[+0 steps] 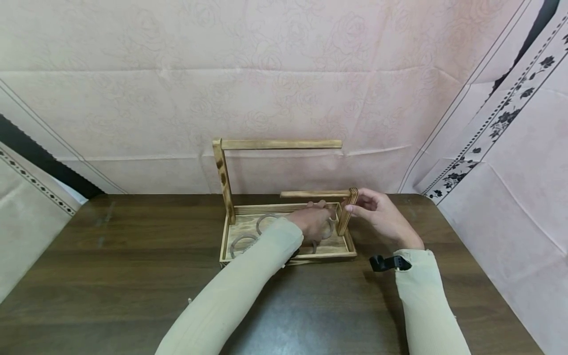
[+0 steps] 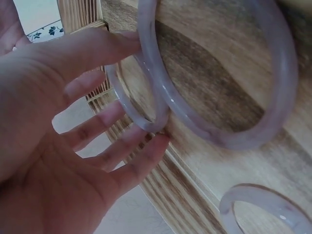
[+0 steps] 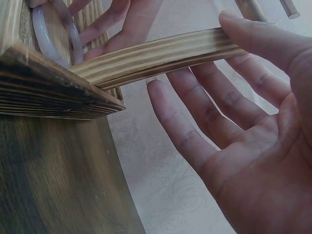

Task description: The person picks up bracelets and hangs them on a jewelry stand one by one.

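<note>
A wooden tray-shaped stand (image 1: 288,256) carries several pale, translucent bangles. My left hand (image 1: 310,222) reaches down into its right end. In the left wrist view, that hand's thumb and fingers reach round one bangle (image 2: 127,105), with the thumb at its edge and the fingertips at its far side. A nearer bangle (image 2: 183,109) partly overlaps it. On the right, my right hand (image 1: 377,212) holds the short upright post (image 3: 165,53) of the stand, thumb on one face and fingers along the other.
From a tall post (image 1: 224,182) at the stand's left, a long bar (image 1: 281,144) extends rightward. A lower bar (image 1: 315,194) runs left from the short post. The stand rests near the back edge of a brown wooden table (image 1: 133,276). Behind it hangs pale cloth (image 1: 275,108).
</note>
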A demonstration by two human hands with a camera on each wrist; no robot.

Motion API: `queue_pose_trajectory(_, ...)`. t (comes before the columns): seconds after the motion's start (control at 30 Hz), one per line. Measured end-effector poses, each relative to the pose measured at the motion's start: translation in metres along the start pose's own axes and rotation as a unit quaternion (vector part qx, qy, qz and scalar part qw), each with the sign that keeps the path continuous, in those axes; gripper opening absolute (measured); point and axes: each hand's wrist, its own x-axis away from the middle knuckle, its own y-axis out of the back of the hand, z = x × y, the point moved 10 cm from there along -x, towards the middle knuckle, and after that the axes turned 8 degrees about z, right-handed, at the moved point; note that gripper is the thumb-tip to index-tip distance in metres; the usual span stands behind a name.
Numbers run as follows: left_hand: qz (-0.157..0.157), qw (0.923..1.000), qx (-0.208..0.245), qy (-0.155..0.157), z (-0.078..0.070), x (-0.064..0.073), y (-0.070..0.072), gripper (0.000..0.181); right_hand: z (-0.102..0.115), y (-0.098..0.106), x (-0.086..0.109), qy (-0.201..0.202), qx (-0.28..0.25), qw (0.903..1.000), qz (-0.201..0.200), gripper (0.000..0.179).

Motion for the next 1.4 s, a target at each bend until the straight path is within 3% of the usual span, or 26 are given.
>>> queue_pose_trajectory(0.27,-0.023,0.9992,0.007,-0.032,-0.003,0.001,0.005,0.067,0.001,0.000,0.000,0.003,-0.004,1.0000,0.002,0.029)
queue_pose_trajectory(0.57,-0.034,0.9984,0.020,-0.041,-0.003,0.001,0.005,0.070,0.000,-0.001,-0.001,0.007,-0.009,0.9999,0.002,0.028)
queue_pose_trajectory(1.13,-0.061,0.9971,-0.001,-0.046,-0.003,0.015,0.006,0.084,-0.001,-0.001,-0.001,0.006,-0.024,0.9997,0.007,0.031)
queue_pose_trajectory(1.4,-0.095,0.9931,-0.032,-0.060,-0.005,0.024,0.010,0.089,-0.001,-0.001,0.000,0.003,-0.018,0.9998,0.006,0.032)
